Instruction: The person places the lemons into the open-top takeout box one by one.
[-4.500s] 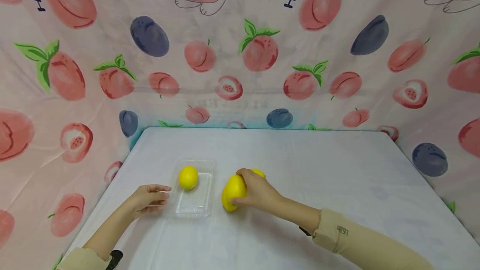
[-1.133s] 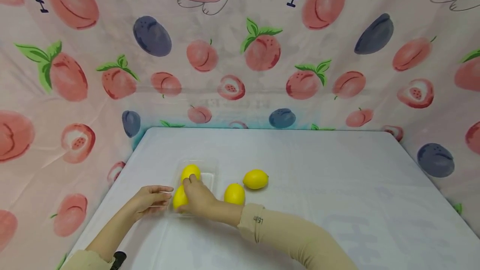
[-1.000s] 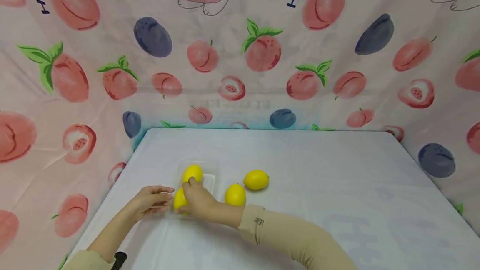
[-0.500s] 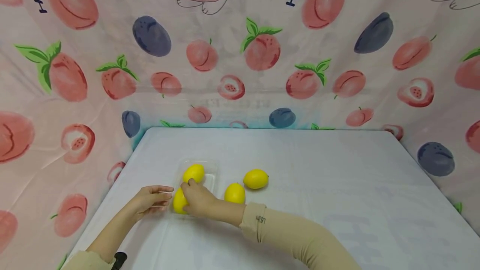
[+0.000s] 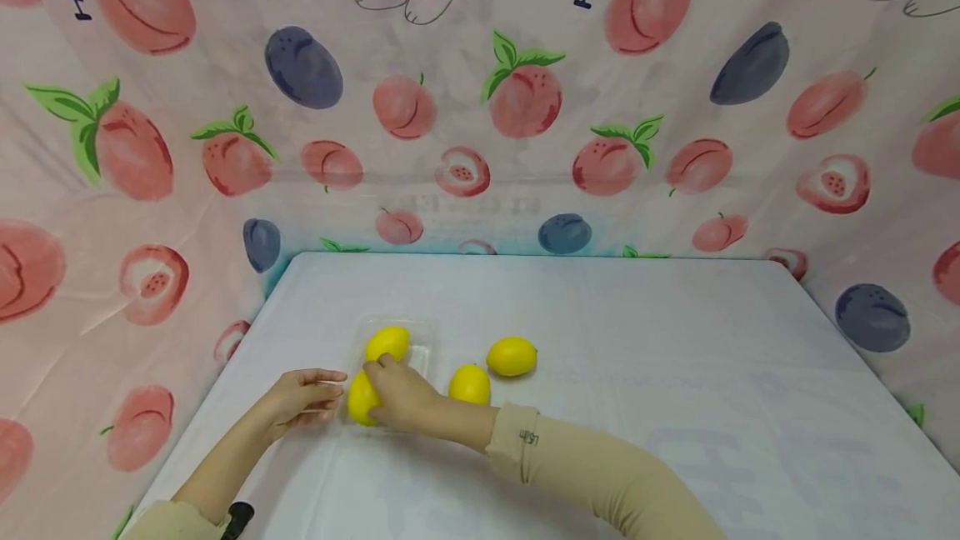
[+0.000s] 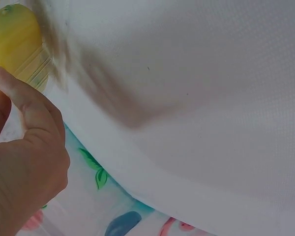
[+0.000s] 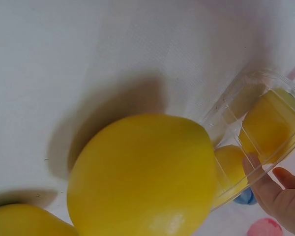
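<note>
In the head view a clear plastic tray (image 5: 424, 359) lies left of centre on the white table with two lemons in it. My right hand (image 5: 405, 395) reaches in and grips the nearer lemon (image 5: 360, 398) with curled fingers. Its fingertips lie right by the farther lemon (image 5: 387, 342), which sits tilted at the back. Some of the near lemon is hidden under the hand. At the tray's left side my left hand (image 5: 303, 397) keeps its fingers extended and holds nothing. The left wrist view has those fingertips (image 6: 4, 76) right at the tray's edge.
Two more lemons stand on the table right of the tray: one (image 5: 469, 385) beside my right forearm, the other (image 5: 512, 356) farther back. A fruit-printed cloth (image 5: 465, 107) hangs behind the white table (image 5: 637, 340) and along its sides.
Since the earliest frame, my right hand has brought a lemon from the table leftward into the tray. The farther lemon has shifted right and turned. My left hand has stayed nearly still.
</note>
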Demonstrator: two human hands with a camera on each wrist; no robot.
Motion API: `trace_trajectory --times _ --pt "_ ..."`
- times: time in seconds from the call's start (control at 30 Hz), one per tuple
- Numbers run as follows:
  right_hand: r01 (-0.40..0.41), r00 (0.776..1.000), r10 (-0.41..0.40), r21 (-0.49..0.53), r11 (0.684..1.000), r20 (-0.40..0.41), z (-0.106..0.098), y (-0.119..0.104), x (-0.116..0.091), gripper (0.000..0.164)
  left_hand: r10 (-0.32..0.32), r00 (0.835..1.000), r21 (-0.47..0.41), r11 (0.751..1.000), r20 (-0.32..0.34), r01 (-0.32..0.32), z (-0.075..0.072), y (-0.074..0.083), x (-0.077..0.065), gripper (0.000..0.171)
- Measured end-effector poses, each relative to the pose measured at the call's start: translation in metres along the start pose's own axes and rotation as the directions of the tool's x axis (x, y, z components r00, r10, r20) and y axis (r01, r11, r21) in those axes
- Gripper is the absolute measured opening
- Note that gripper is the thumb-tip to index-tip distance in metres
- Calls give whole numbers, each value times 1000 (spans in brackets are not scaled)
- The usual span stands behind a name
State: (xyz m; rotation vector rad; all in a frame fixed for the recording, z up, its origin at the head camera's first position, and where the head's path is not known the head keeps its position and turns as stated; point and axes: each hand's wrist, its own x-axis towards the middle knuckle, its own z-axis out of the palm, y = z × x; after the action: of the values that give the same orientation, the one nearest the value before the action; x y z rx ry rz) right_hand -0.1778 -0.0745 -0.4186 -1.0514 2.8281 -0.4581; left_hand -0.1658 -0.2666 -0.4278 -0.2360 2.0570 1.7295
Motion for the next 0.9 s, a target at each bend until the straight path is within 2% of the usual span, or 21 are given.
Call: trace_trajectory --times 0.5,0.73,0.9 --pt "14 1000 -13 46 999 -18 -5 8 -7 55 -4 1000 19 1000 -1 4 1 2 -2 39" --pt "12 999 -10 65 998 -44 -9 11 -10 51 18 999 -5 1000 44 -18 -3 0 0 35" --pt "-9 999 14 95 995 -48 -10 13 -11 50 -10 1000 4 1000 -7 10 0 0 1 38"
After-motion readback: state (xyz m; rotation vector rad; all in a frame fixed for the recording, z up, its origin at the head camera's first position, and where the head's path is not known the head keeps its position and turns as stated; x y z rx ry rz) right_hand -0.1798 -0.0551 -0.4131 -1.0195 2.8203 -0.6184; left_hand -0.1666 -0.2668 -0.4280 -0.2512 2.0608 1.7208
